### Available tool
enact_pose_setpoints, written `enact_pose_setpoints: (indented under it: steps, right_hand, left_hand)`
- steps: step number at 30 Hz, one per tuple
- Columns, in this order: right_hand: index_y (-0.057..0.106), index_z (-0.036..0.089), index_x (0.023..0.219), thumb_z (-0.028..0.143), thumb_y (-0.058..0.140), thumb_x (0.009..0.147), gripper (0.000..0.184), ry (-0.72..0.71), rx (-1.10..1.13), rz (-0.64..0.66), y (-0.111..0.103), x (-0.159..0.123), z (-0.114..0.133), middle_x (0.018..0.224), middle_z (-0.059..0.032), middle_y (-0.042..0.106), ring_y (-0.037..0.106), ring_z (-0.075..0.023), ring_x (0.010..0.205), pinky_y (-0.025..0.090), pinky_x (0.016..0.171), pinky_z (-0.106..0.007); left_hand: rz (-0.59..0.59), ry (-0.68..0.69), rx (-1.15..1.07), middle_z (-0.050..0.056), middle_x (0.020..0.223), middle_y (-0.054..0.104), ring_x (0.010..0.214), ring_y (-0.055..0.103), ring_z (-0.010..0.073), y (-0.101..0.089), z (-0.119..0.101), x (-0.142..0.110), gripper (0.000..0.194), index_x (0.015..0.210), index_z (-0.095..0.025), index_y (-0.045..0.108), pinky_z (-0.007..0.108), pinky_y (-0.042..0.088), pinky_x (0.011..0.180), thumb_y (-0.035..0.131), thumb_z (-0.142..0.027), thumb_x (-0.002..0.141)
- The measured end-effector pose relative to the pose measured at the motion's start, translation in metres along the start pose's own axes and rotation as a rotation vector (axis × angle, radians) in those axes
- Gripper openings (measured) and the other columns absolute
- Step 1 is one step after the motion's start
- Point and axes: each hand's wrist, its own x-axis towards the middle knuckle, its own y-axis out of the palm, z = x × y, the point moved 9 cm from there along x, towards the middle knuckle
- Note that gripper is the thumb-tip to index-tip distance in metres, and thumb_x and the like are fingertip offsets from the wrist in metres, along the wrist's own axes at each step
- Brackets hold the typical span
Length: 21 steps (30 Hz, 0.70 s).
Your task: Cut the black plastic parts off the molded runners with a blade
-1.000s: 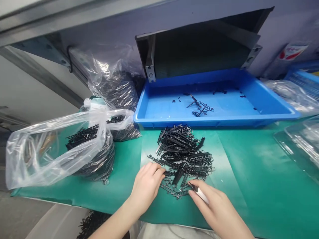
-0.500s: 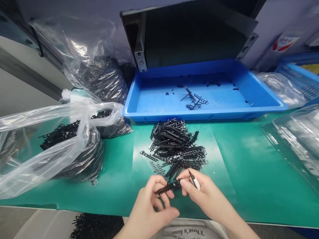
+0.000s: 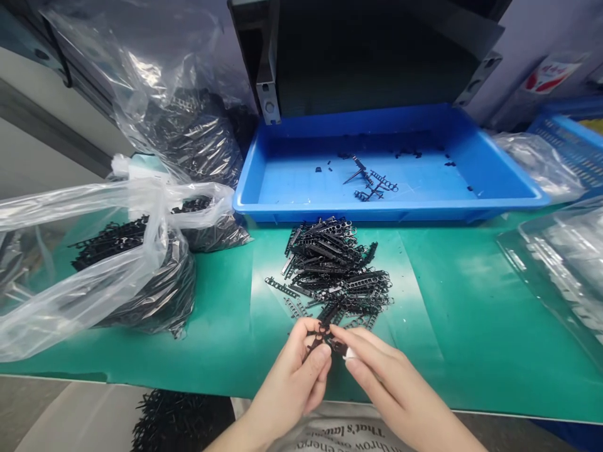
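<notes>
Green worktop (image 3: 475,295), with a blue tray (image 3: 396,211) far and a heap of black strips (image 3: 325,257) nearer. Below the heap, my left hand (image 3: 292,382) pinches a black piece (image 3: 316,343); my right hand (image 3: 382,370) grips a white tool (image 3: 350,354), mostly hidden, beside it. Good practice, I judge: firm left pinch, light right pressure, left fingertips clear of the tool's end.
</notes>
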Motion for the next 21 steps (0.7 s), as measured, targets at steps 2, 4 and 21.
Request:
enact_pose_setpoints:
  steps: [2,4,21]
  right_hand:
    - [0.045,0.024,0.128,0.024,0.035,0.094,0.036,-0.019,-0.038,0.014,0.0024,0.0021,0.0005,0.105,-0.0064,0.06,0.059,-0.0181,0.089,0.051,0.073,-0.033]
    - [0.045,0.021,0.129,0.023,0.036,0.093,0.037,-0.039,-0.082,0.004,0.0035,0.0034,-0.0002,0.103,-0.0076,0.06,0.059,-0.0198,0.087,0.051,0.071,-0.035]
    - [0.052,0.012,0.123,0.018,0.036,0.092,0.035,-0.135,-0.224,-0.006,0.0035,0.0015,0.0033,0.089,-0.0092,0.067,0.061,-0.0237,0.077,0.05,0.06,-0.036]
  left_hand:
    - [0.024,0.002,-0.011,-0.014,0.05,0.035,0.031,0.019,-0.0005,0.0034,-0.0002,-0.0013,0.026,0.089,-0.022,0.038,0.011,0.013,0.03,0.049,-0.045,0.084]
    - [0.032,-0.008,-0.002,-0.014,0.05,0.035,0.031,0.02,-0.0005,0.0053,-0.0001,-0.0022,0.027,0.088,-0.023,0.038,0.011,0.013,0.03,0.05,-0.046,0.083]
    - [0.002,-0.051,-0.001,-0.014,0.052,0.034,0.035,0.018,0.0,0.0042,0.0054,0.0,0.03,0.087,-0.023,0.037,0.01,0.015,0.031,0.051,-0.049,0.081]
